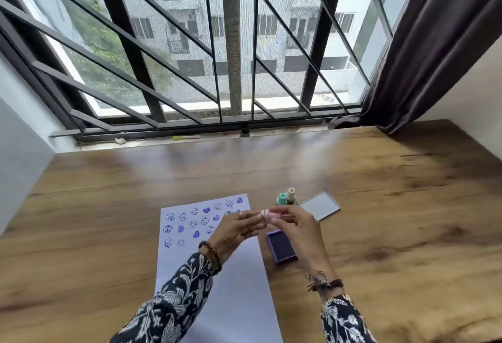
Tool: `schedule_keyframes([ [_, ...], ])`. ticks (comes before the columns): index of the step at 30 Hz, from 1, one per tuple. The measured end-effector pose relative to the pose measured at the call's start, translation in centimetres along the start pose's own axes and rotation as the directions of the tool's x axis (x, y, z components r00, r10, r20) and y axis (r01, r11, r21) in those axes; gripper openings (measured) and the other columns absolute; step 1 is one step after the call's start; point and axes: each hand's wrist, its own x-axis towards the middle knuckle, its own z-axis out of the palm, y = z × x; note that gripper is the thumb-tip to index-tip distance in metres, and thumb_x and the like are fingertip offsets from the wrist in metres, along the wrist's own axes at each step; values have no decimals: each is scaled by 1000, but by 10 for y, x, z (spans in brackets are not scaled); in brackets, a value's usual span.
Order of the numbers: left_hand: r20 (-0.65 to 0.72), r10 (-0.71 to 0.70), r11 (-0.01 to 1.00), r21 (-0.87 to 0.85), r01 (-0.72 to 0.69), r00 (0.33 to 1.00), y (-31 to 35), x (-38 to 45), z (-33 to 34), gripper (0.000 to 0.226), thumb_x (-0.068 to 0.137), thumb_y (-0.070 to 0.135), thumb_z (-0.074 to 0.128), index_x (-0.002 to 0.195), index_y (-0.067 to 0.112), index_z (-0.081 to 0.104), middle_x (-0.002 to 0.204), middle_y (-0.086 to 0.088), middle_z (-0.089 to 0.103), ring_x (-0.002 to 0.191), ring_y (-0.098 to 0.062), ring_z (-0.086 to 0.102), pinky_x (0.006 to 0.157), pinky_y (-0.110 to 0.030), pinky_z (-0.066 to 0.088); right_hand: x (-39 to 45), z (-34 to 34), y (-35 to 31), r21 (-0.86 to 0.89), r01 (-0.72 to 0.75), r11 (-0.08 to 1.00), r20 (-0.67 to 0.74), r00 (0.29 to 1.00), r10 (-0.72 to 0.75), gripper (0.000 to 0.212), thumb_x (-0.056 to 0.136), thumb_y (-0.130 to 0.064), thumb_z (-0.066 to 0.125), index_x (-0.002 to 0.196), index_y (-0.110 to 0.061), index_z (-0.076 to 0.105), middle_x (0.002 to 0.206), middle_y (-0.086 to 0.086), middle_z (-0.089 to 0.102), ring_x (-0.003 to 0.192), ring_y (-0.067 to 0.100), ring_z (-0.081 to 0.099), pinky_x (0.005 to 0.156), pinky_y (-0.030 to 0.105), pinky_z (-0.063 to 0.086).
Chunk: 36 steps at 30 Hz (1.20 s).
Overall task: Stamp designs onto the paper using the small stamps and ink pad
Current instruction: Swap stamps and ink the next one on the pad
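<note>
A white paper sheet [233, 288] lies on the wooden table, its far half covered with purple smiley and heart prints. To its right sits the open purple ink pad [281, 246]. My left hand [235, 230] and my right hand [297, 227] meet above the paper's right edge, both pinching a small pink stamp [267, 215] held in the air between the fingertips. A teal stamp [282, 198] and a beige stamp [291, 195] stand upright just beyond my hands.
The ink pad's lid [320, 204] lies open side up beyond my right hand. The wooden table [394, 207] reaches a barred window [233, 44] at the back. A dark curtain [423, 52] hangs at the back right, and a white wall [19, 152] bounds the left.
</note>
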Motion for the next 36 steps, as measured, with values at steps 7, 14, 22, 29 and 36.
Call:
schedule_keyframes([
  [7,-4,133,985,115,-132,991,6,6,-8,17,75,10,68,91,6,71,77,1,76,79,-7,68,66,-11,50,20,-1,-7,43,-43,998,123,992,38,20,74,-24,75,70,-43,73,66,-18,73,73,2,70,67,12,55],
  [14,80,217,859,457,-229,973,19,25,-20,21,69,1,75,85,11,68,78,1,71,74,-2,66,72,-14,53,48,-1,-1,-167,-65,984,177,980,95,29,68,-16,78,94,-16,66,77,-7,64,75,9,63,64,9,51],
  [22,-394,541,608,793,-22,743,-1,63,-7,24,65,31,80,87,27,72,119,-4,51,112,-21,42,95,-38,34,69,-11,11,-619,8,786,11,1000,-1,30,88,-16,51,116,-22,58,105,10,71,97,29,64,77,36,48],
  [29,-452,481,583,805,112,751,-22,76,1,26,69,42,73,91,29,69,143,-4,36,133,-27,21,105,-43,17,75,-1,27,-807,140,574,126,990,-65,26,94,-18,46,119,-20,54,112,8,66,97,30,64,76,36,49],
  [36,-394,522,732,663,-160,757,-13,44,10,21,79,27,68,100,26,66,110,1,65,107,-17,56,89,-31,41,60,-6,19,-357,22,934,-33,999,-37,21,81,-17,68,101,-22,66,93,2,71,83,16,67,74,31,55],
])
